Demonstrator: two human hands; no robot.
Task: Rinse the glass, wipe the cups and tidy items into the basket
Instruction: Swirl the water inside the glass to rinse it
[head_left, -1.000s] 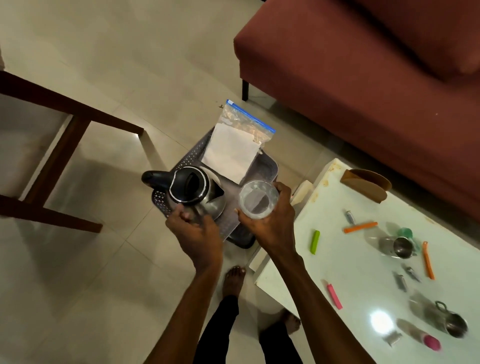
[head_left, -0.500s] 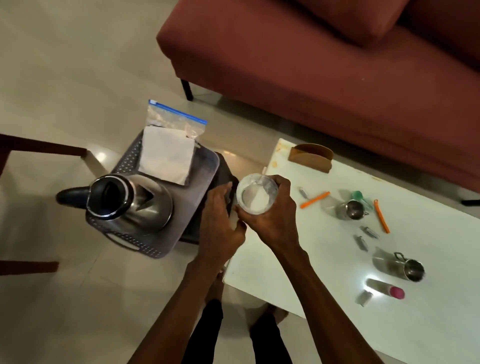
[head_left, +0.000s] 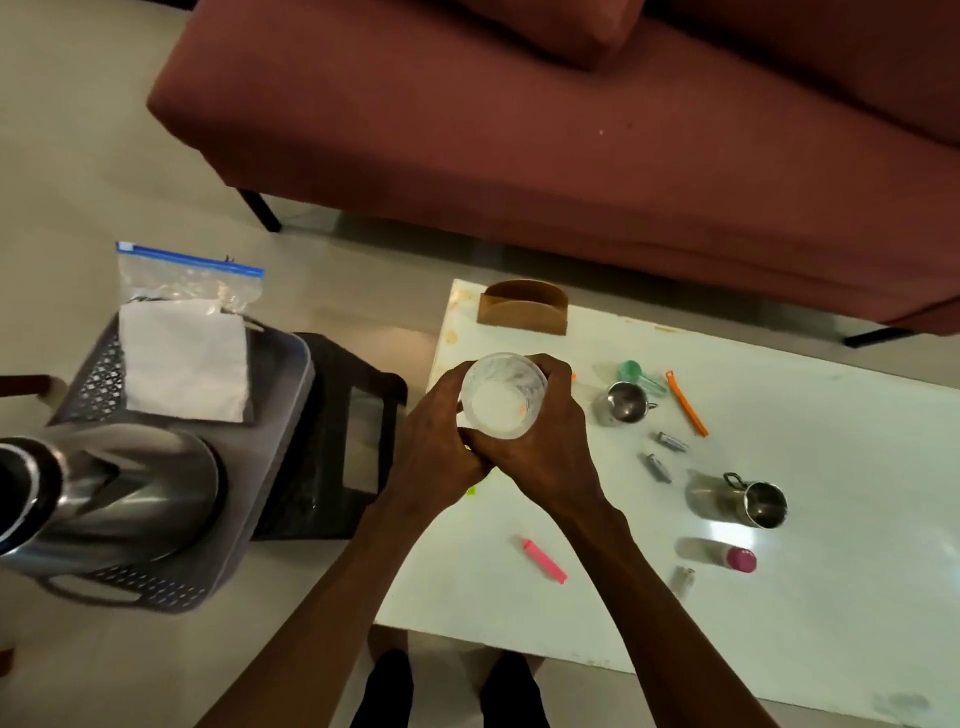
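Note:
I hold a clear glass (head_left: 503, 396) upright over the left end of the white table (head_left: 779, 597), with my left hand (head_left: 439, 441) and my right hand (head_left: 543, 447) both wrapped around it. Two steel cups lie on the table: a small one (head_left: 623, 402) and a larger one (head_left: 753, 501) on its side. The grey basket (head_left: 270, 415) stands on the floor to the left, holding a steel kettle (head_left: 114, 499), a white cloth (head_left: 184, 358) and a zip bag (head_left: 187, 278).
On the table lie orange (head_left: 687, 402) and pink (head_left: 544, 560) clips, a green scoop (head_left: 639, 374), small metal pieces (head_left: 655, 466), a pink-capped bottle (head_left: 727, 556) and a brown holder (head_left: 522, 307). A dark stool (head_left: 337, 441) stands beside the basket. A red sofa (head_left: 519, 130) runs behind.
My left hand let go of the kettle, which stays in the basket, and joined my right hand on the glass. The glass moved right, from above the basket to over the table.

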